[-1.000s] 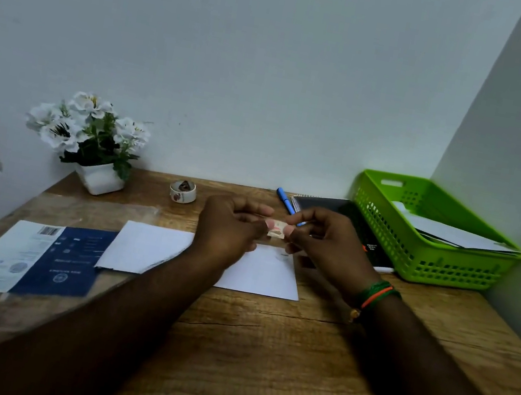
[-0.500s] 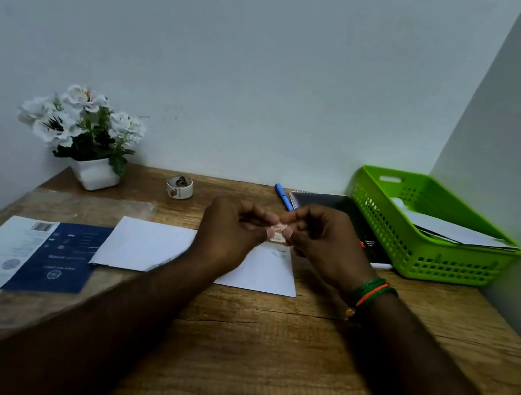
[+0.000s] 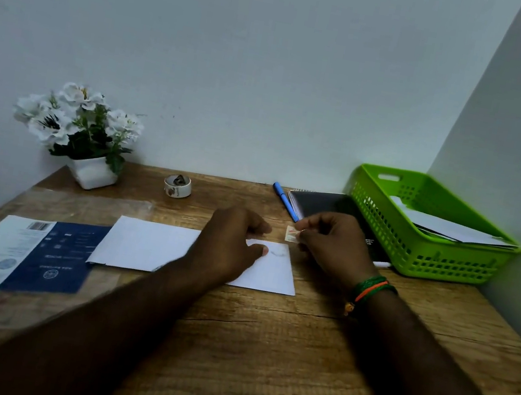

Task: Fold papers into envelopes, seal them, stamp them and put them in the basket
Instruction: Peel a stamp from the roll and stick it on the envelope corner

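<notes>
Head view shows you at the stamping step. Your right hand [image 3: 331, 244] pinches a small pale paper stamp [image 3: 292, 234] just above the far right corner of the flat white paper envelope [image 3: 153, 246]. Your left hand [image 3: 230, 244] rests loose on the envelope, holding nothing. Next, I think, you press the stamp down on that corner, then carry the envelope to the green plastic basket [image 3: 416, 252].
</notes>
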A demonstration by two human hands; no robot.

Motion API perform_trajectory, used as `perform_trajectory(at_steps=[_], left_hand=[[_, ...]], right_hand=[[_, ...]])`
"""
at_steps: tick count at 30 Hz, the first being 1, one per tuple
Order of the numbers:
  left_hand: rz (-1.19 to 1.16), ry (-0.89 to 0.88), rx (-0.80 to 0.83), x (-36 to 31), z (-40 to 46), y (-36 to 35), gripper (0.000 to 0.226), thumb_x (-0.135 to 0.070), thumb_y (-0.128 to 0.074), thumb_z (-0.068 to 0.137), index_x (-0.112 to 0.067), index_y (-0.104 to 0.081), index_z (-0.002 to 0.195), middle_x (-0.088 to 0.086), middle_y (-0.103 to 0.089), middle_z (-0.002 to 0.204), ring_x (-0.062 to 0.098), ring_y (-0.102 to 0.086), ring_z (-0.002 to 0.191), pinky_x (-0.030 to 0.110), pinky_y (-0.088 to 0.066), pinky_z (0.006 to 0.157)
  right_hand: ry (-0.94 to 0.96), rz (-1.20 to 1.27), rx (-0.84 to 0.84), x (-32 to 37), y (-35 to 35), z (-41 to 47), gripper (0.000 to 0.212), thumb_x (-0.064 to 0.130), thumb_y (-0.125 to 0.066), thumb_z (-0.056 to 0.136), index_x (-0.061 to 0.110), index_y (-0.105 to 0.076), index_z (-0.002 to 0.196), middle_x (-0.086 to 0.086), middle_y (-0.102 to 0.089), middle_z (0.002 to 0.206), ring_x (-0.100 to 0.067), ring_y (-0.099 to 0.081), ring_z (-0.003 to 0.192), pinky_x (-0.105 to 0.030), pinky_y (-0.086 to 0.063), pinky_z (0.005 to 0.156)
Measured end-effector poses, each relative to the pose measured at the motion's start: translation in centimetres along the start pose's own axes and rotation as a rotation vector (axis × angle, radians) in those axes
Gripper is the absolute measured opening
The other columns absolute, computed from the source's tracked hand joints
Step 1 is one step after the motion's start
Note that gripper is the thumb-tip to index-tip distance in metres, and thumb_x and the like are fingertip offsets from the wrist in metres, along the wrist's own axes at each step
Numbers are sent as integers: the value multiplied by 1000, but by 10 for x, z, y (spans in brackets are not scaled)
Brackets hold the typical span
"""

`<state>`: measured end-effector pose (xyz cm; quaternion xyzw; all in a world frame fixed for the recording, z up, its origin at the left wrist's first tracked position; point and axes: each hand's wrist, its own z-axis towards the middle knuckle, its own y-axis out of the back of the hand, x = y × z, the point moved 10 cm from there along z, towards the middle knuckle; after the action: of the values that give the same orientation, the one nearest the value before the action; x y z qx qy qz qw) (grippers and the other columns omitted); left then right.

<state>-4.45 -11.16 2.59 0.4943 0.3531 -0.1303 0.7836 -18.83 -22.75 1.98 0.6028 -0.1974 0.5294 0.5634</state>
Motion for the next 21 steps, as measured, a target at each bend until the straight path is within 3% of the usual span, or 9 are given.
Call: perform_trajectory(at_steps=[6,10,16,21], left_hand=[[38,-8,33,0,-1,-5,39,-20,-80,87,-18,-72,125,-2,-71,126,8,-63,111,20,-47,97],[35,4,30,4,0,-7,37,-20,-80,87,-18,-72,124,-2,-71,125,8,-62,111,19,-45,94],[37,6,50,4,0,-11,34,-21,-78,89,-20,-73,123,-4,-71,124,0,-54,100,17,-39,88],[34,8,65,3,0,-12,34,-19,-77,90,-19,-73,124,-2,-71,126,1,-55,102,18,-40,90]], right_hand=[[7,-111,52,3,-11,-5,10,16,-72,88,17,-79,81,2,-73,70,-9,-66,65,-30,-55,69],[34,-135,84,5,-17,-7,11,14,-74,86,18,-79,78,3,-75,73,-9,-70,70,-28,-55,68],[98,-213,113,9,-22,-8,8,15,-74,86,17,-80,82,3,-76,80,-9,-71,82,-27,-55,78],[119,-247,108,11,-22,-8,8,16,-73,86,17,-80,83,2,-76,80,-10,-70,81,-24,-53,76]])
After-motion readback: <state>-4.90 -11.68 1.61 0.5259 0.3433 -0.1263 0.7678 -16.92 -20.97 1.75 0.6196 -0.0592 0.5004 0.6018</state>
